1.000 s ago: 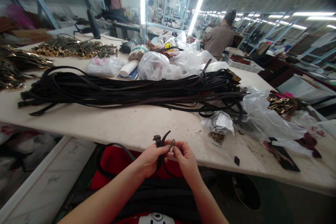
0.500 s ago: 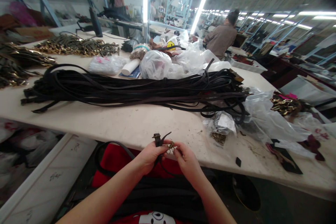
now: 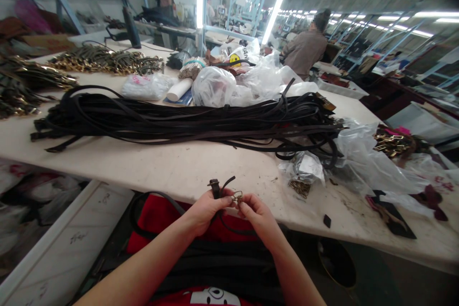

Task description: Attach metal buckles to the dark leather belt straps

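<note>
My left hand point(image 3: 211, 208) is closed around a dark strap point(image 3: 215, 190), whose upper end carries a metal buckle point(image 3: 213, 182). A thin tail of the strap curves up to the right, and more of it hangs below. Between my two hands, small brass-coloured metal rings point(image 3: 237, 196) sit at the fingertips. My right hand point(image 3: 254, 210) pinches these rings from the right side. Both hands are at the table's near edge, above my lap. Part of the strap is hidden inside my left fist.
A long bundle of dark straps point(image 3: 186, 122) lies across the table point(image 3: 172, 162). Plastic bags point(image 3: 215, 87) stand behind it. A small bag of metal parts point(image 3: 303, 177) is to the right. Brass-ended pieces point(image 3: 107, 60) are heaped at back left. Two people work farther off.
The rings have opened out from a tight cluster, and one rectangular loop now shows clearly. My right hand has shifted slightly right. The strap remains in my left hand.
</note>
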`<state>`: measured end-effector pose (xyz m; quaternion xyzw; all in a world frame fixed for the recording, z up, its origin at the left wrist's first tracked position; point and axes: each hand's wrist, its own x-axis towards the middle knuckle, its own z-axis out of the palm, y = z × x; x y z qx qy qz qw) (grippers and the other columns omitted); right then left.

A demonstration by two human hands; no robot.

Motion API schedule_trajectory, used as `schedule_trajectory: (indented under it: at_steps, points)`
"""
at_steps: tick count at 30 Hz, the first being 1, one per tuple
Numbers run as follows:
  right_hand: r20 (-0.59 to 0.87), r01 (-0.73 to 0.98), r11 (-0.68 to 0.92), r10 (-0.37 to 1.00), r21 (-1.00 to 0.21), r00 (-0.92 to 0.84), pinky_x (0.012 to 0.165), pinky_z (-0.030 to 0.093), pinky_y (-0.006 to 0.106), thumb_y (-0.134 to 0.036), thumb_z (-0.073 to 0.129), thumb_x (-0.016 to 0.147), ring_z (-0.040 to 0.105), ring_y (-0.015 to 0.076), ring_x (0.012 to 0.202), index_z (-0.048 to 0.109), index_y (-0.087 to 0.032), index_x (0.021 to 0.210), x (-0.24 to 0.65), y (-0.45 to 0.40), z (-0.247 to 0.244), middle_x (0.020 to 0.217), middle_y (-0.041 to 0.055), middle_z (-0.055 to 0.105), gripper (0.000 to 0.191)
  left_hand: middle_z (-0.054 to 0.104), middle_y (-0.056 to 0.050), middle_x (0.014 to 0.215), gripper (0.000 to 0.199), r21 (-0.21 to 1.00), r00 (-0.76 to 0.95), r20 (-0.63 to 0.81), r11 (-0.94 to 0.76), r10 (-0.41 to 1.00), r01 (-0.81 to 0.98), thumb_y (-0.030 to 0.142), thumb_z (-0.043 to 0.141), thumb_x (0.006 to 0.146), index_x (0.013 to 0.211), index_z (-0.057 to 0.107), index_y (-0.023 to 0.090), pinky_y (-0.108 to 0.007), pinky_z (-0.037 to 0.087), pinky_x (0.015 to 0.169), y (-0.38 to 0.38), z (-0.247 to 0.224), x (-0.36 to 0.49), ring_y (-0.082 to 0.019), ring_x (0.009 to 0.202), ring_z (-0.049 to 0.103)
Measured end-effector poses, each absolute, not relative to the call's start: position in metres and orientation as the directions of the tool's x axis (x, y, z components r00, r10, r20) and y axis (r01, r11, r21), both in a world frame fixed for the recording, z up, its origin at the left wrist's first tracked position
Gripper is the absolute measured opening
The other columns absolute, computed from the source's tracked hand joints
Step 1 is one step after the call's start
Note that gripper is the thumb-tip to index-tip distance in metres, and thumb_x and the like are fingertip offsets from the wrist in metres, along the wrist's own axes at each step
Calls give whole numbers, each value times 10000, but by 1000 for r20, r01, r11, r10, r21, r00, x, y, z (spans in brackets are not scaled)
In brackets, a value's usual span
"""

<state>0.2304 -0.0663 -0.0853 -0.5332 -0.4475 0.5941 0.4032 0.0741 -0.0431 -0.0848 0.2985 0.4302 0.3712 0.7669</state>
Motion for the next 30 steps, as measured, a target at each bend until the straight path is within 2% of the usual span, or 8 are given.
schedule_trajectory:
  at_steps: [5, 10, 16, 19, 21, 25, 30]
  points:
    - [-242, -55, -244, 969, -968, -41, 590, 430, 239, -414, 641, 688, 515, 110, 602, 575, -169, 762, 224, -66, -86, 688, -2, 598, 264, 614, -40, 730, 311, 772, 398, -409, 544, 821, -328, 284, 748, 612, 843, 630, 115, -210, 379, 533, -44, -86, 76, -133, 654, 536]
    - [-185, -25, -185, 983, -982, -11, 599, 446, 241, -371, 612, 732, 541, 119, 629, 567, -177, 789, 223, -68, -92, 715, 1, 608, 208, 623, -37, 743, 291, 803, 400, -384, 515, 832, -301, 255, 724, 635, 877, 638, 120, -211, 379, 545, -45, -86, 77, -132, 662, 539]
    - [-112, 99, -117, 992, -988, 49, 631, 473, 260, -339, 583, 756, 582, 142, 672, 561, -188, 799, 217, -71, -91, 747, 12, 624, 159, 610, -29, 730, 227, 803, 380, -396, 516, 836, -299, 234, 695, 657, 840, 627, 120, -204, 361, 527, -45, -88, 79, -130, 666, 533]
    - [-105, 110, -111, 992, -988, 63, 586, 469, 258, -332, 584, 756, 574, 143, 630, 549, -191, 908, 216, -71, -91, 703, 1, 604, 209, 604, -36, 734, 214, 783, 405, -404, 539, 821, -311, 232, 678, 674, 848, 627, 118, -200, 360, 530, -44, -90, 78, -125, 665, 530]
    - [-87, 135, -90, 996, -987, 33, 631, 477, 275, -325, 564, 775, 591, 158, 683, 553, -195, 975, 217, -71, -91, 748, 13, 623, 239, 601, -46, 737, 220, 765, 427, -412, 560, 805, -317, 239, 669, 685, 859, 628, 112, -200, 359, 529, -44, -92, 77, -124, 659, 527]
    - [6, 295, 2, 1000, -956, 11, 776, 452, 308, -302, 524, 809, 593, 184, 843, 622, -204, 942, 220, -71, -87, 921, 41, 657, 192, 573, -40, 704, 235, 731, 460, -424, 595, 780, -335, 250, 682, 675, 849, 625, 104, -198, 358, 514, -43, -93, 77, -112, 621, 506]
    - [79, 408, 68, 997, -911, 12, 729, 447, 295, -274, 504, 825, 575, 176, 790, 634, -211, 935, 221, -72, -86, 887, 40, 651, 182, 540, -18, 668, 182, 711, 475, -425, 609, 770, -352, 204, 670, 664, 804, 620, 99, -187, 343, 490, -45, -90, 78, -87, 569, 467]
